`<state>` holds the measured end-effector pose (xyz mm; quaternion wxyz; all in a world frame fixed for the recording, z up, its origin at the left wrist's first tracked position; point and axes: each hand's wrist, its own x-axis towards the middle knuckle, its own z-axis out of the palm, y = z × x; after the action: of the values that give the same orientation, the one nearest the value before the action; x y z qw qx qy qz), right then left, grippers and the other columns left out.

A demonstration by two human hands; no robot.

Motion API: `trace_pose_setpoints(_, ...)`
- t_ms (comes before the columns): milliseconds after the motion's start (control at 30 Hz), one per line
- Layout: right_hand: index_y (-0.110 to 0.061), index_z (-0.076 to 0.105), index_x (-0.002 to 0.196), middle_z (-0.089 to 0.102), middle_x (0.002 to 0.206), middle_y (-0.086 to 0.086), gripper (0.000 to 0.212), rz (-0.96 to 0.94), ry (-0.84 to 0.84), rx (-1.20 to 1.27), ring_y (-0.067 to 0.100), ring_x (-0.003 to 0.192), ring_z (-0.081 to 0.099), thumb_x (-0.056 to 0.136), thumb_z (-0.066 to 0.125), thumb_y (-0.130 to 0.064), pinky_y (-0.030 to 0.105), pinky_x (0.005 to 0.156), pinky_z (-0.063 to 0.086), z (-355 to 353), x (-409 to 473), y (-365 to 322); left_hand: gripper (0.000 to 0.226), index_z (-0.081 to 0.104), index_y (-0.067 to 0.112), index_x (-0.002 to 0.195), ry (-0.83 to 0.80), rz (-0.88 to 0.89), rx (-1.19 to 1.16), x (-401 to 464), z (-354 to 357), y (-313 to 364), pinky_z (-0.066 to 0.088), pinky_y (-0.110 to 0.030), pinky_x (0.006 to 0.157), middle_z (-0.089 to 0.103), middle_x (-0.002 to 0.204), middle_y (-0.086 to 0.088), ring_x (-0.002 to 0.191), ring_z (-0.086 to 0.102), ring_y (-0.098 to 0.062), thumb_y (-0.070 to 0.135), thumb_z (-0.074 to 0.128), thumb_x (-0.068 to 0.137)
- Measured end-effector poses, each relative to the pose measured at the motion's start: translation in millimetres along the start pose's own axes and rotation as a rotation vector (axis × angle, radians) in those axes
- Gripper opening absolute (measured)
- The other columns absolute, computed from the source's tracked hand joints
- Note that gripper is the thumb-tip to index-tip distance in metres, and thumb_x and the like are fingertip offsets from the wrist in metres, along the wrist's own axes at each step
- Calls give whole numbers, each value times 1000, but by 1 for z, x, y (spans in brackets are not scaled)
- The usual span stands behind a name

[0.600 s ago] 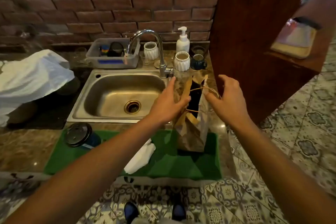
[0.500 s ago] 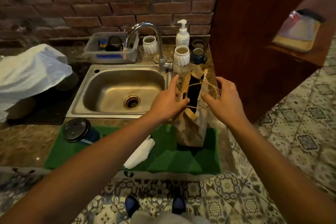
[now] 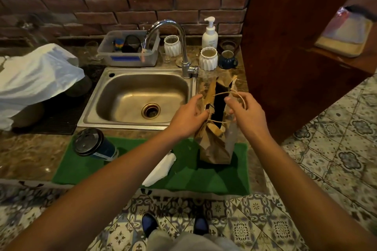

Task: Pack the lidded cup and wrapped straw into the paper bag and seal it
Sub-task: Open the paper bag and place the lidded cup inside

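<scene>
A brown paper bag [image 3: 216, 146] with twine handles stands upright on the right part of a green mat [image 3: 204, 179]. My left hand [image 3: 188, 117] grips the left edge of its mouth. My right hand [image 3: 245, 112] pinches the right edge and a handle, and the mouth is held apart, dark inside. The blue cup with a black lid [image 3: 91, 144] stands on the mat's left end, apart from both hands. A white wrapped straw [image 3: 160, 169] lies on the mat between cup and bag, partly under my left forearm.
A steel sink [image 3: 140, 98] with a tap lies behind the mat. White ribbed cups [image 3: 208, 58], a soap pump bottle [image 3: 210, 33], a blue mug and a plastic tub stand behind it. A wooden cabinet [image 3: 285, 47] rises right of the bag. A white plastic bag [image 3: 34, 75] lies at left.
Both hands have closed onto the bag's upper edges; my right hand moved in from beside the bag to pinch the rim and handle. The mouth is spread wider.
</scene>
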<state>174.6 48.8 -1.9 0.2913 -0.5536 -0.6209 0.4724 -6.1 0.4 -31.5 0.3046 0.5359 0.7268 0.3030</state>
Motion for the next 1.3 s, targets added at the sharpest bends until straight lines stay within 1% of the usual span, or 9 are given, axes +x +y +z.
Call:
trace_pose_setpoints(200, -19, 80, 106, 66, 67, 3, 41, 113, -45, 320, 11, 51, 51, 107, 43, -36, 26, 52, 38, -2, 8, 5, 41, 58, 29, 139, -10, 29, -105, -5, -10, -9, 42, -34, 61, 50, 60, 1, 59, 51, -21, 24, 59, 98)
trace_pose_setpoints(367, -30, 74, 106, 75, 84, 4, 13, -118, -44, 31, 21, 74, 71, 96, 70, -36, 43, 64, 56, 1, 4, 13, 40, 61, 30, 136, -3, 45, -143, -15, -13, -13, 43, -31, 58, 53, 58, 4, 58, 52, -20, 23, 62, 97)
trace_pose_setpoints(500, -26, 57, 99, 70, 79, 2, 31, -158, -31, -187, 20, 73, 68, 86, 79, -43, 38, 65, 55, 6, 3, 11, 37, 63, 30, 133, 80, 7, -217, -25, -11, -17, 42, -31, 56, 53, 58, 3, 56, 50, -15, 23, 63, 97)
trace_pose_setpoints(667, -28, 49, 98, 65, 76, -1, 33, -148, -34, -346, 22, 69, 65, 82, 78, -23, 54, 68, 58, 8, 0, 11, 43, 59, 26, 137, 137, -69, -206, -41, -14, -26, 37, -20, 49, 51, 54, 9, 48, 44, -4, 15, 61, 95)
trace_pose_setpoints(733, -29, 49, 99, 62, 75, -2, 33, -176, -50, -399, 20, 64, 61, 81, 75, -22, 53, 64, 57, 8, -3, 11, 51, 50, 26, 143, 47, -118, -150, -46, -21, -25, 46, -20, 55, 59, 63, 8, 56, 57, -1, 14, 61, 94)
trace_pose_setpoints(833, -31, 50, 103, 63, 73, 1, 33, -236, -102, -385, 18, 60, 60, 83, 74, -19, 47, 57, 55, 12, -10, 8, 54, 45, 26, 144, -7, -192, -87, -49, -34, -22, 59, -47, 77, 70, 82, -5, 83, 70, -23, 21, 62, 93)
trace_pose_setpoints(967, -34, 50, 109, 63, 78, -1, 32, -276, -169, -368, 15, 64, 60, 90, 72, -19, 25, 49, 42, 21, -20, 4, 49, 52, 25, 135, -9, -195, -71, -49, -39, -20, 60, -51, 75, 68, 71, -1, 75, 71, -25, 32, 70, 91)
trace_pose_setpoints(1167, -25, 42, 145, 56, 76, -5, 58, -284, -137, -352, 9, 62, 56, 94, 67, -15, 23, 52, 40, 19, -25, 10, 42, 56, 23, 134, -18, -194, 17, -56, -39, -26, 60, -52, 76, 70, 73, -7, 75, 71, -26, 20, 66, 94)
trace_pose_setpoints(1300, -24, 32, 155, 59, 76, -5, 72, -259, -127, -365, 8, 63, 60, 94, 67, -16, 18, 51, 41, 16, -28, 8, 38, 59, 24, 130, 15, -197, 33, -61, -41, -28, 60, -53, 70, 72, 74, -12, 74, 71, -30, 19, 63, 93)
